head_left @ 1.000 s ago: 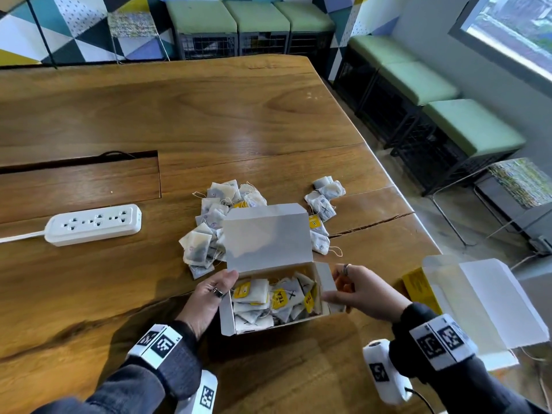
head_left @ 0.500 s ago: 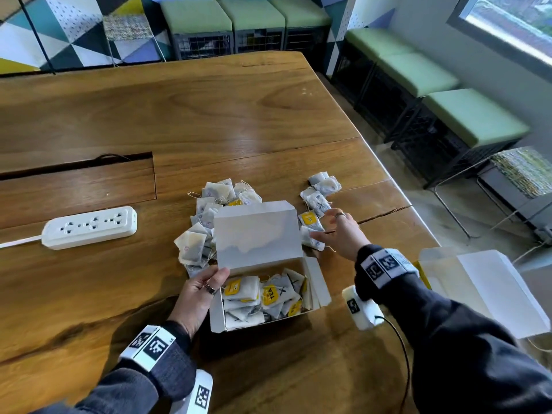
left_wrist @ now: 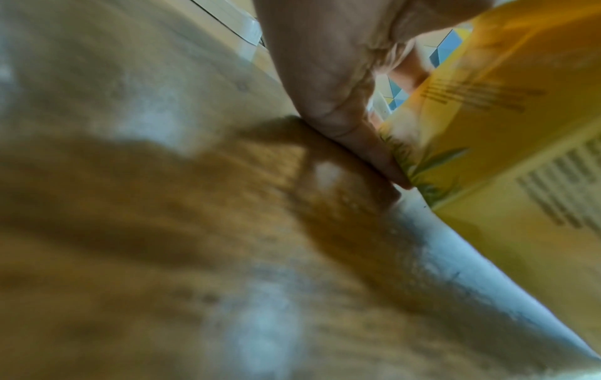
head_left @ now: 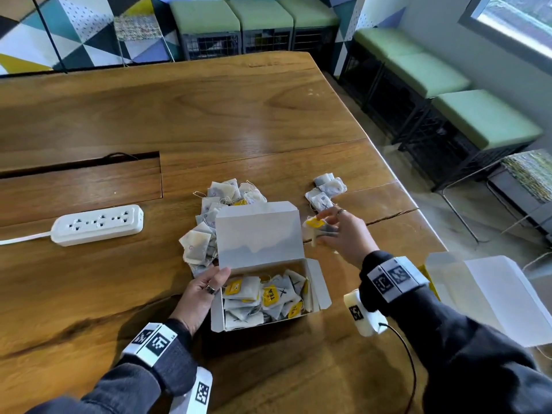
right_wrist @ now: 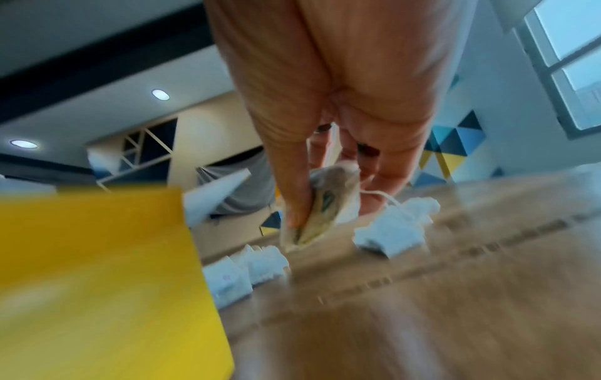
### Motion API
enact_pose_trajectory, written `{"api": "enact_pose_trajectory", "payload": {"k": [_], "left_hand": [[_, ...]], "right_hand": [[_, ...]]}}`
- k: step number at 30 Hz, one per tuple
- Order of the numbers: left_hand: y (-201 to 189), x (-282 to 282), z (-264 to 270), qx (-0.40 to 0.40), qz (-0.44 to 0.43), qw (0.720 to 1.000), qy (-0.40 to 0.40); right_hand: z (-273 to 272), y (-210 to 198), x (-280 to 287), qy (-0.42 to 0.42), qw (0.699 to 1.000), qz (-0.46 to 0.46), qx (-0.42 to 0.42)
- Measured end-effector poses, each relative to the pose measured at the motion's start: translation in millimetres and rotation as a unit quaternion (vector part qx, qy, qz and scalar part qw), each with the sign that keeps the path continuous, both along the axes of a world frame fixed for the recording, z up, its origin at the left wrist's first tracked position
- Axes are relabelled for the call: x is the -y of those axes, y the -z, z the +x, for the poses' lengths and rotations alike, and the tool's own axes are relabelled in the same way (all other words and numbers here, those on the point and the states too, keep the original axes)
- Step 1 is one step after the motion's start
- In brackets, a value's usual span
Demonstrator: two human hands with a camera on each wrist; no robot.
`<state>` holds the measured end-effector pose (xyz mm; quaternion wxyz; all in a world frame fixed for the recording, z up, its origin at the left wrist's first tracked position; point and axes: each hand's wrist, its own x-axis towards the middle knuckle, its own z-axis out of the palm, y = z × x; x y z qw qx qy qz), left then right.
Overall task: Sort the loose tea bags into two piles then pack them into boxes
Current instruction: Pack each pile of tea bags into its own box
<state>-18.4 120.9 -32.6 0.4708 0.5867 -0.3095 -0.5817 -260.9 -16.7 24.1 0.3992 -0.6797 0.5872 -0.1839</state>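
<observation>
An open yellow box (head_left: 317,286) with its white lid (head_left: 257,233) raised stands near the table's front and holds several yellow-tagged tea bags (head_left: 270,295). My left hand (head_left: 206,286) rests against the box's left side (left_wrist: 488,133), fingers straight. My right hand (head_left: 334,231) pinches a few tea bags (head_left: 316,230) with a yellow tag, just right of the lid; the right wrist view shows the tea bags (right_wrist: 325,208) between thumb and fingers. One pile of loose bags (head_left: 209,222) lies left of and behind the lid, a smaller pile (head_left: 325,191) at the back right.
A white power strip (head_left: 97,224) lies at the left on the wooden table (head_left: 209,121). A second open box (head_left: 490,297) sits at the table's right edge. A cable slot (head_left: 80,167) runs along the left. Green stools stand beyond the table.
My right hand left the box's right side, reached to the small pile beside the lid and picked up tea bags. My left hand stayed on the box.
</observation>
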Motion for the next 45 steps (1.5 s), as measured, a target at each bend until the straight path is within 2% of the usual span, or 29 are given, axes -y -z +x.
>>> {"api": "enact_pose_trajectory", "payload": {"k": [2,4,6,8,10,12,15,18,20,27,31,32,34,36,37,38,41,45], "left_hand": [[1,0,0,-0.006,0.0,1.0,0.001],[2,0,1,-0.007,-0.003,1.0,0.004],[2,0,2,-0.014,-0.006,1.0,0.005],[3,1,2,-0.016,-0.007,1.0,0.004],[3,2,1,-0.017,-0.006,1.0,-0.003],[3,2,0,-0.009,-0.01,1.0,-0.003],[2,2,1,-0.009,-0.016,1.0,0.0],[4,2,2,0.001,-0.025,1.0,0.003],[7,1,4,0.011,-0.027,1.0,0.002],[3,1,2,-0.018,-0.008,1.0,0.002],[9,2,5,0.014,0.0,1.0,0.005],[10,2,5,0.015,0.0,1.0,0.006],[10,1,5,0.006,-0.005,1.0,0.006],[9,2,4,0.001,-0.003,1.0,0.007],[9,2,4,-0.003,0.0,1.0,0.006],[7,2,3,-0.008,0.002,1.0,0.005],[4,2,2,-0.016,0.004,1.0,0.003],[2,1,1,-0.015,0.001,1.0,-0.002]], "right_hand": [[1,-27,-14,-0.01,0.997,-0.056,0.054],[8,-50,-31,-0.073,0.993,-0.075,0.057],[21,-57,-46,-0.162,0.986,-0.031,0.024],[35,-46,-57,-0.24,0.97,0.028,-0.005],[46,-28,-62,-0.285,0.955,-0.001,-0.078],[51,-12,-65,-0.292,0.945,-0.054,-0.14],[49,-4,-69,-0.248,0.948,-0.114,-0.161],[42,1,-76,-0.26,0.899,-0.224,-0.27],[38,4,-81,-0.265,0.873,-0.248,-0.324],[35,-2,-86,-0.279,0.861,-0.266,-0.332],[36,-3,-86,-0.308,0.853,-0.262,-0.328],[33,-6,-83,-0.315,0.863,-0.251,-0.306],[25,-13,-66,-0.277,0.912,-0.213,-0.216],[16,-24,-35,-0.175,0.96,-0.179,-0.129],[10,-25,-13,-0.126,0.972,-0.166,-0.104],[4,-23,11,-0.083,0.98,-0.148,-0.103],[-8,-4,72,-0.01,0.979,-0.021,-0.2],[-7,17,111,0.021,0.966,0.07,-0.25]]}}
